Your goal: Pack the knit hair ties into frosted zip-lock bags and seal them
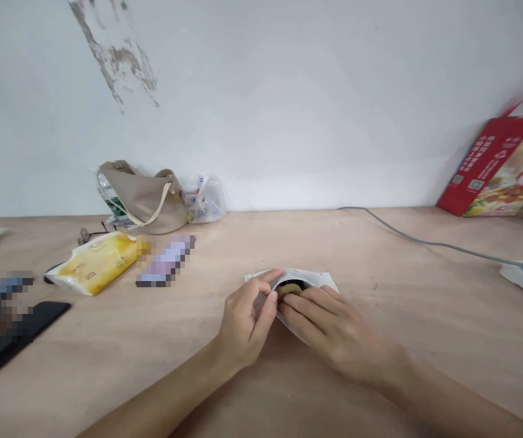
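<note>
Where the plywood desk (pixel 380 255) meets the wall (pixel 261 103), a red carton (pixel 503 167) leans at the right corner and a beige shoulder bag (pixel 142 201) sits toward the left. Near the front edge, both hands hold a white pouch (pixel 322 281) narrowly: the left hand (pixel 243 322) pinches its rim, while the right hand (pixel 338 334) presses across its mouth, beside a brown lump (pixel 288 290) showing in the opening.

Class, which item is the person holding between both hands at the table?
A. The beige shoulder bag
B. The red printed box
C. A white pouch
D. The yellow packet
C: the left hand and right hand both grip the white pouch, with a brown round item showing at its opening.
</note>
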